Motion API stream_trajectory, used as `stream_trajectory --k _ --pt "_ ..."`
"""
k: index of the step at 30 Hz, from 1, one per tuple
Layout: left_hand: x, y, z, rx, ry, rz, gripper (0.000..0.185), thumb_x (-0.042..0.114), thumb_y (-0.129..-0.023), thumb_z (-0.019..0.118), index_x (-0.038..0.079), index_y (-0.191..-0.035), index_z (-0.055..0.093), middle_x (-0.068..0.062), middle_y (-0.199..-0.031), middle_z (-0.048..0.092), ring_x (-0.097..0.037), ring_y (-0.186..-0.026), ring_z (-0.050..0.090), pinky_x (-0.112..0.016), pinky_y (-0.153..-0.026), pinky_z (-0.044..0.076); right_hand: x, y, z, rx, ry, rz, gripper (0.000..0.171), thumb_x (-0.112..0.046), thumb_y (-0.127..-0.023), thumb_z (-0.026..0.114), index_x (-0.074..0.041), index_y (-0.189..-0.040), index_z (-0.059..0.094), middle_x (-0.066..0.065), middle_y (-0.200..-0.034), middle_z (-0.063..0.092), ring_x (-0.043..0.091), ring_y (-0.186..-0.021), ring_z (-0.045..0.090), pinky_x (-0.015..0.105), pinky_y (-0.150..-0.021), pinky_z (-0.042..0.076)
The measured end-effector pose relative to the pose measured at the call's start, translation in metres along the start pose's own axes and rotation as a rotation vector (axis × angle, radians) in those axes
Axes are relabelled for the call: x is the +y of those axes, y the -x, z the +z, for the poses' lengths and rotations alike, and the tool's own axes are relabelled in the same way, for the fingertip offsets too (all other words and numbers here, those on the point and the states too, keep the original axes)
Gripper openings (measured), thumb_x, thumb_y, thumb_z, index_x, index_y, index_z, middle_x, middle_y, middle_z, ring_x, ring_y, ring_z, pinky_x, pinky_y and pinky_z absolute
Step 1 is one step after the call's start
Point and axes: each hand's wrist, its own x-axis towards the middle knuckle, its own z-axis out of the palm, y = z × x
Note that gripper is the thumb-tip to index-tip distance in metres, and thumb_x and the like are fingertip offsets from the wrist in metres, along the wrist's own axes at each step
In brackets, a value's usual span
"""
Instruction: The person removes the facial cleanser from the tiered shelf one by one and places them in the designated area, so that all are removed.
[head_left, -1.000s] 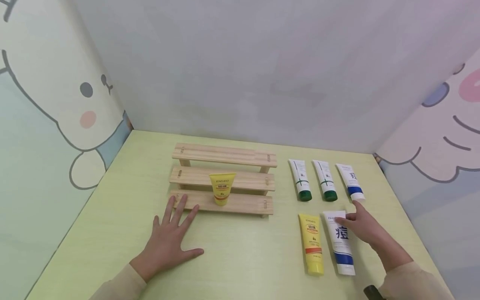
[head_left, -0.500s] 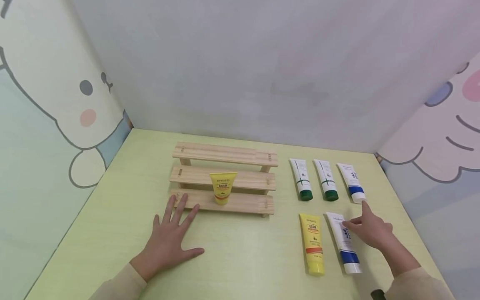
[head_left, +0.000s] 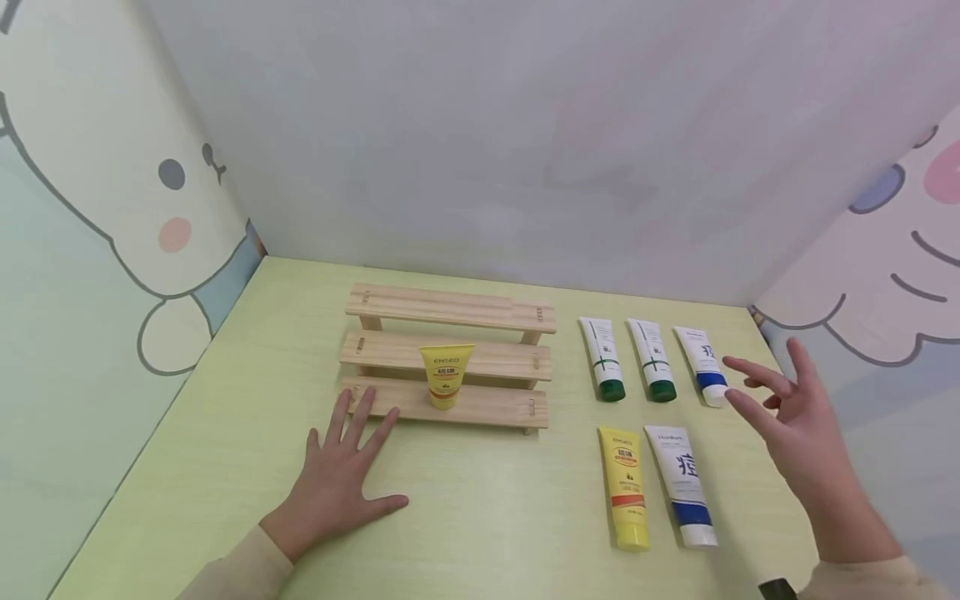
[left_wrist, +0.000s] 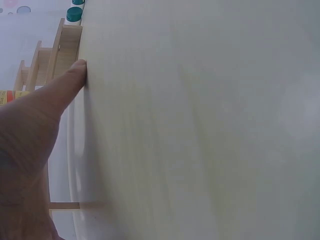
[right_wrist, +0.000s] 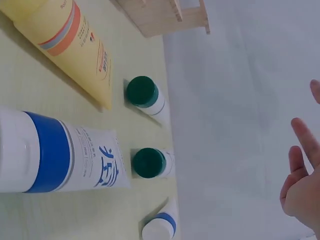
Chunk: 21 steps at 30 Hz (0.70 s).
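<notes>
Your right hand [head_left: 798, 425] raised above worktop [head_left: 487, 517], fingers spread, holding nothing; blue-banded white tube [head_left: 681, 486] lies flat below-left. Your left hand [head_left: 335, 479] flat, fingers spread, fingertips at wooden rack [head_left: 450, 358].

Your table [head_left: 487, 517] is pale yellow-green and the stepped shelf [head_left: 450, 358] light wood. On it stands a yellow tube [head_left: 446, 377] with an orange band. Two white tubes [head_left: 602, 358] have green caps; two others [head_left: 682, 485] carry blue bands. Your sleeves [head_left: 240, 571] are cream.
</notes>
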Motion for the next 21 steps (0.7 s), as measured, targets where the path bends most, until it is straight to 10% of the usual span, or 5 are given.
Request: stream_trajectory --k 6,14,21 --pt "-0.001 0.0 0.001 -0.016 0.011 -0.002 0.113 0.08 -0.065 0.067 0.029 -0.156 0.023 -0.011 -0.166 0.005 -0.041 -0.151 0.004 -0.08 -0.088 0.036 -0.007 0.004 0.013 0.07 -0.47 -0.099 0.093 0.011 -0.09 0.057 -0.023 -0.158 0.002 -0.014 -0.124 0.068 0.005 -0.1 0.043 0.018 -0.068 0.034" --pt "-0.001 -0.001 0.0 -0.037 -0.01 -0.011 0.113 0.083 -0.066 0.063 0.029 -0.156 0.022 -0.011 -0.166 0.003 -0.042 -0.151 0.002 -0.08 -0.089 0.036 -0.018 -0.001 0.033 0.108 -0.528 -0.194 0.091 0.02 -0.086 0.055 -0.021 -0.157 0.013 -0.006 -0.122 0.07 0.011 -0.105 0.046 0.02 -0.079 0.03" --pt "-0.001 -0.002 0.001 -0.075 -0.022 -0.025 0.113 0.085 -0.066 0.06 0.03 -0.156 0.019 -0.011 -0.166 0.0 -0.043 -0.151 -0.001 -0.08 -0.091 0.035 -0.034 -0.009 0.072 -0.037 -0.495 -0.197 0.093 0.013 -0.089 0.058 -0.023 -0.157 0.007 -0.012 -0.128 0.066 0.007 -0.111 0.047 0.015 -0.08 0.036"
